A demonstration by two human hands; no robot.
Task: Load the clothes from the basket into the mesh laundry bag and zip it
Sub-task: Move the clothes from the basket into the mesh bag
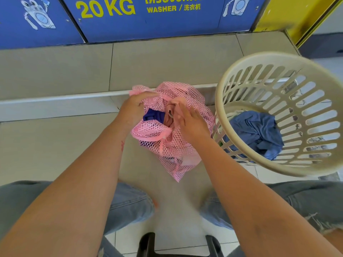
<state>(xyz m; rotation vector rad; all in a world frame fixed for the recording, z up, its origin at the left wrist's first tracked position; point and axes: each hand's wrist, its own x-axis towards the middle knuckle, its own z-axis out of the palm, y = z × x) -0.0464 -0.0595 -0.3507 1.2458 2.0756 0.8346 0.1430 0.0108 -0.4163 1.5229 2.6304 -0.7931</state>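
Pink mesh laundry bag point(167, 145) sits on the floor, left hand point(135, 106) clamped on its far rim. The right hand point(191, 121), fingers straight, presses a pink garment point(171, 110) in. A blue garment point(256, 130) lies in the basket point(219, 108) just right, nearer that hand.

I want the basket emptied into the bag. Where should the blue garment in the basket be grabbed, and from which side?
Pinch the raised, bunched folds in the middle of the blue garment, coming from above through the open mouth of the basket. It lies crumpled low inside, and the slatted wall would likely block any sideways reach.
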